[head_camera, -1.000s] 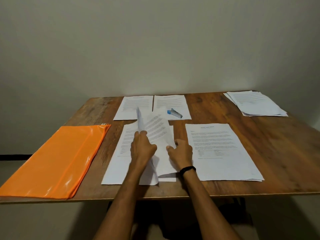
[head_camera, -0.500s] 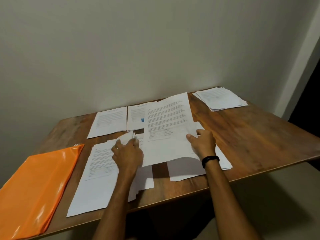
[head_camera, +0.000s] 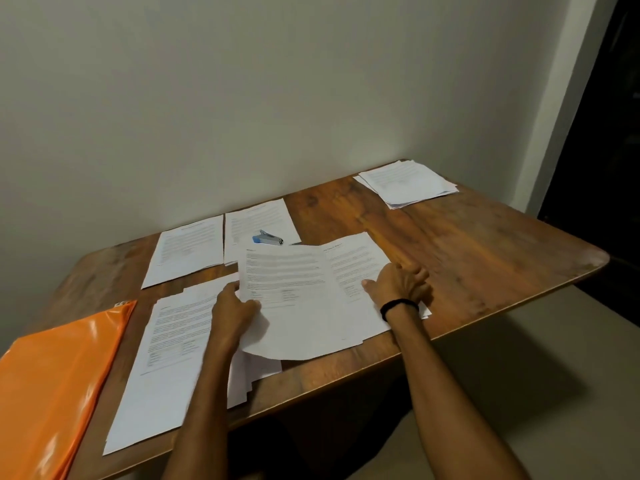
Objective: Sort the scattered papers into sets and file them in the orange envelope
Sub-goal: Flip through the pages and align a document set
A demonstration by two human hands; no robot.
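The orange envelope (head_camera: pixel 52 375) lies flat at the table's near left corner. My left hand (head_camera: pixel 235 311) grips the left edge of a printed sheet (head_camera: pixel 289 306), which is lifted and curls at its near corner. That sheet overlaps the right pile (head_camera: pixel 356 265), where my right hand (head_camera: pixel 398 287) rests with fingers spread; a black band is on its wrist. A fanned left pile (head_camera: pixel 166 358) lies between the envelope and my left arm. Farther back sit two sheets side by side (head_camera: pixel 187 254) (head_camera: pixel 256 220), and another stack (head_camera: pixel 408 181) lies at the far right corner.
A blue and silver stapler (head_camera: pixel 267 238) lies on the back right sheet, just beyond the lifted page. The wooden table (head_camera: pixel 485 258) stands against a pale wall, its rounded right corner near a dark doorway. Bare wood shows right of my right hand.
The sheet taken from the left pile has swung right and come down over the right pile. My right hand has left its edge and now rests on the pile. The view turned right.
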